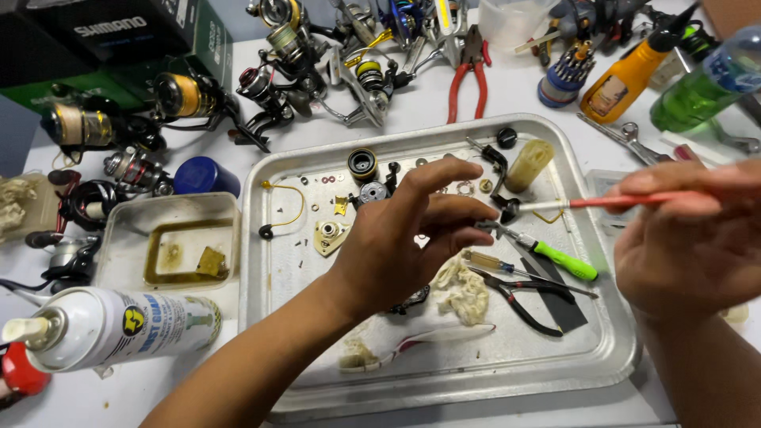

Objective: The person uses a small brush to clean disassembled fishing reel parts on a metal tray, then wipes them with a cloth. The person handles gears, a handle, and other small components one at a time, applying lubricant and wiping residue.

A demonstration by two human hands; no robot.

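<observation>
Red brush (634, 200) in right hand (690, 238) points left, horizontal.

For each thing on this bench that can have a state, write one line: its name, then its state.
Left hand: raised over tray, pinching a small part.
Right hand: shut on red-handled brush.
Metal tray: strewn with parts.
Spray can: lying on side.
Red pliers: jaws closed.

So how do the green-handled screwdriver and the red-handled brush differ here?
The green-handled screwdriver lies flat in the metal tray, untouched; the red-handled brush is held in the air by the right hand. The screwdriver's handle is short and thick, while the brush's is long and thin. The screwdriver slants down to the right, and the brush runs nearly level. Both are slim hand tools over the tray.
</observation>
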